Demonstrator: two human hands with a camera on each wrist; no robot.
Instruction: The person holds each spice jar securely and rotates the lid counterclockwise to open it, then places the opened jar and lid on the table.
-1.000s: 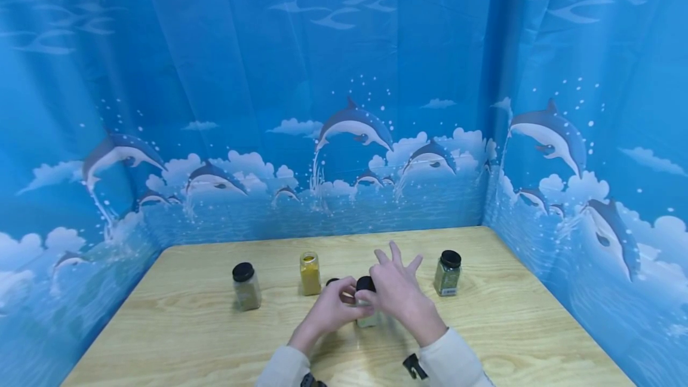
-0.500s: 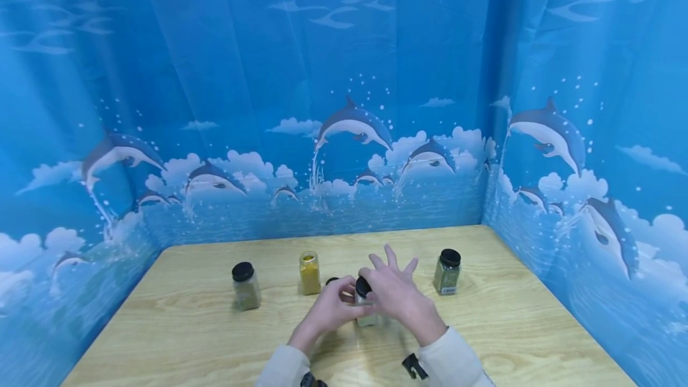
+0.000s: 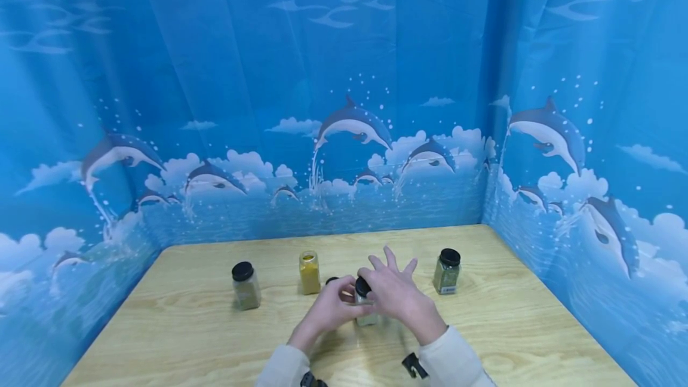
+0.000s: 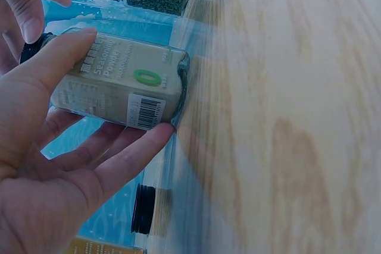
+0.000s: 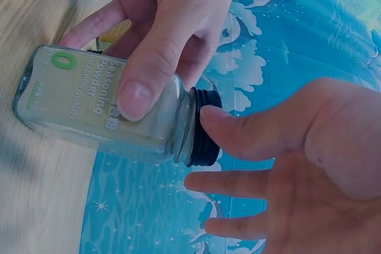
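My left hand (image 3: 329, 310) grips a clear glass jar of pale seasoning powder (image 4: 119, 75), its thumb across the printed label and its fingers around the other side. In the head view the jar stands at the middle of the table, largely behind the hands. On the jar's neck sits a black screw cap (image 5: 205, 128). The right hand (image 3: 400, 296) pinches this cap; its thumb presses the cap's side in the right wrist view, and the other fingers spread outward. Behind the left hand lies a separate black lid (image 4: 143, 209) on the table, beside an uncapped jar of yellow powder (image 3: 310, 275).
A black-capped jar of greyish powder (image 3: 246, 288) stands at the left of the wooden table (image 3: 188, 339). To the right is a capped jar of green herbs (image 3: 447, 273). A blue dolphin-print curtain (image 3: 258, 106) hangs behind and at both sides.
The right hand has turned slightly and shifted a little left and down, the cap going with it. The left hand and the jar have stayed in place.
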